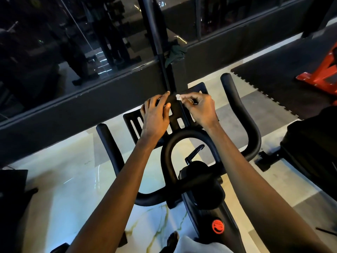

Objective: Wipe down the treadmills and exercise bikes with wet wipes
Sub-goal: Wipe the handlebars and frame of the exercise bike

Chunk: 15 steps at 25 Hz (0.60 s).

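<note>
The exercise bike [217,225] stands just below the person. Its slotted tray [132,125] lies beyond the handlebar [244,114], with the long side running from left to right. The left hand [156,115] rests flat on the tray, fingers nearly straight. The right hand [200,110] pinches a small white wipe [177,96] at the far edge of the tray, near its middle and just beside the left fingertips. I judge the next stroke should follow this long side.

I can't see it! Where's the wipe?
In head view, the wipe is pinched in the right hand, over the bike's tray, beside the left hand.
</note>
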{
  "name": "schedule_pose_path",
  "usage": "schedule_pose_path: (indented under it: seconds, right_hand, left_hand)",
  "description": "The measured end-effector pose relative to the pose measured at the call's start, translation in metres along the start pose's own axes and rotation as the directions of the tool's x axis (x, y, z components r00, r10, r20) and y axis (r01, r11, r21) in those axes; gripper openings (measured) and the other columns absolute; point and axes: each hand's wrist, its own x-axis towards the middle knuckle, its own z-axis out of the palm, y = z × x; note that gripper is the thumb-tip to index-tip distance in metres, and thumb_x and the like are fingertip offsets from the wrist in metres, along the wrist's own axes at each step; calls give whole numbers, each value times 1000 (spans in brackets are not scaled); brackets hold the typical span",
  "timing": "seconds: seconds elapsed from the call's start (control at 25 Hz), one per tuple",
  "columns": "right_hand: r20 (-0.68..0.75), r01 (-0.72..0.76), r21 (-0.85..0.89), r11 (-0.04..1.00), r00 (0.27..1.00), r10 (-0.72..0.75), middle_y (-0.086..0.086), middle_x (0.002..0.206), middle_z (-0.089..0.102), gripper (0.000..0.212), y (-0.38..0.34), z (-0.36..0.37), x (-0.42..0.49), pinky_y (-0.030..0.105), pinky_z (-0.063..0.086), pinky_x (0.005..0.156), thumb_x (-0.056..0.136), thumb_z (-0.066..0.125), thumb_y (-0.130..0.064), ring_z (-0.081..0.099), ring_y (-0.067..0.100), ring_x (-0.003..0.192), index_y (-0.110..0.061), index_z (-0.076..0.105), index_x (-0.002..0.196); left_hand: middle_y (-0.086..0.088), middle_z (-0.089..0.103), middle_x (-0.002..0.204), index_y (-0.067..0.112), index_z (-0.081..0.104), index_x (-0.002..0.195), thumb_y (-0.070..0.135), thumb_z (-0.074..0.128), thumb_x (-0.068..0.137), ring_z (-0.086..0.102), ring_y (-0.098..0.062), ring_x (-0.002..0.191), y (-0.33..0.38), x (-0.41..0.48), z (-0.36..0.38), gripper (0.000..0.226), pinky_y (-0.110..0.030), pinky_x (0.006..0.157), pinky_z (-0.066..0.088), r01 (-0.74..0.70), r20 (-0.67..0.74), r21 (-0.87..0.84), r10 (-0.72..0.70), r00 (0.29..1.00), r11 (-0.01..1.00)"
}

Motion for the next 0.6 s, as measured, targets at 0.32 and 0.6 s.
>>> schedule_pose_path:
  seconds: [0.32, 0.6]
  right_hand:
    - [185, -122, 169, 978, 979, 90, -14, 98, 77, 20, 23, -24, -14, 35, 57, 93, 88, 77, -22, 71, 1, 93, -23, 79, 107]
    - [258, -86, 54, 995, 964, 69, -17, 95, 76, 14, 39, -25, -12, 16, 53, 88, 88, 77, -18, 68, -7, 91, -24, 80, 101]
  left_hand:
    - [3, 50, 128, 40, 50, 145, 43, 48, 104, 41, -17, 121, 3, 1, 3, 41, -54, 113, 28, 88, -34, -64, -91, 995, 994]
    - [0, 51, 127, 38, 55, 141, 54, 56, 97, 46, -23, 121, 14, -3, 12, 47, -58, 110, 32, 121, -109, -53, -127, 986, 991]
